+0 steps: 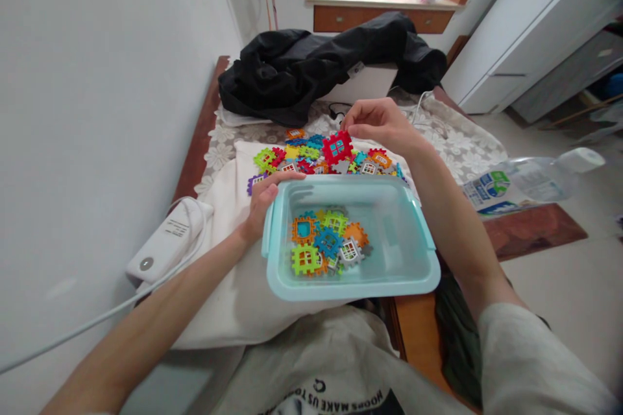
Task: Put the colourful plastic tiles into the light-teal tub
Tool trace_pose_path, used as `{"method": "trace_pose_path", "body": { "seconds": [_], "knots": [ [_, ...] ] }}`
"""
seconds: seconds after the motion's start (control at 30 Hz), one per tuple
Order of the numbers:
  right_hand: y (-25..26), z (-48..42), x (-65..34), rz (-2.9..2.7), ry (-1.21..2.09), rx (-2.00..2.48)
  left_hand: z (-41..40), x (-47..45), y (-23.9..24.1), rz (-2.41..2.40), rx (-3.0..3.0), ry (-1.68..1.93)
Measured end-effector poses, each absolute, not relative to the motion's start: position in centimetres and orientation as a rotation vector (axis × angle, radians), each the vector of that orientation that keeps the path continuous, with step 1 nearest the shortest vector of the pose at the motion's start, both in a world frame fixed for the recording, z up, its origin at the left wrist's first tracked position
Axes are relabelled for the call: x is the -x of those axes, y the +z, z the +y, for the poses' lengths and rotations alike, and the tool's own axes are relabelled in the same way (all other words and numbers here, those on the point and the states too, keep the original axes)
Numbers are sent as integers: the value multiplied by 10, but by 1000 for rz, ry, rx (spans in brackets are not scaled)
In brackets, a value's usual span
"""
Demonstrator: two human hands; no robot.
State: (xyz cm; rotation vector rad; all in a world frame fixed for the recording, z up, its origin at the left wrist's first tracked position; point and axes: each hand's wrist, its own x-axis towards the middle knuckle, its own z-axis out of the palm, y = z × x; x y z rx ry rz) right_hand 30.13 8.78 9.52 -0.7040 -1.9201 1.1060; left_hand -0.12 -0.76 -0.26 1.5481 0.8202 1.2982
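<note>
A light blue plastic bin (399, 282) sits tilted toward me at the near edge of the table. My left hand (265, 202) grips its left end, fingers over the far rim. Inside lie several toothed plastic building blocks with window patterns, among them a lime green block (305, 260), a blue block (329, 242) and a grey block (350, 251). Beyond the bin, my right hand (377, 123) pinches a red window block (337, 148) at its upper corner. That block is held over a spread of mixed blocks (292, 152) on a white cloth.
Black clothing (311, 68) is heaped at the far side of the table. A clear plastic bottle (530, 181) lies to the right. A white power strip (168, 240) with a cable stands at the left near the wall. The white cloth (221, 305) hangs over the near edge.
</note>
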Motion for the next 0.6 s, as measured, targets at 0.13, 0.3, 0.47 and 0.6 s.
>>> {"method": "trace_pose_path", "body": {
  "seconds": [0.13,0.3,0.47,0.6],
  "knots": [
    [111,70,-293,-2091,1233,538,-9,1,-1,836,-1503,1284],
    [94,83,-283,-2356,1054,677,-8,1,1,834,-1551,1304],
    [45,112,-285,-2589,794,946,-7,2,1,861,-1530,1296],
    [25,118,-289,-2662,802,1074,-8,2,1,844,-1516,1301]
  ]
}}
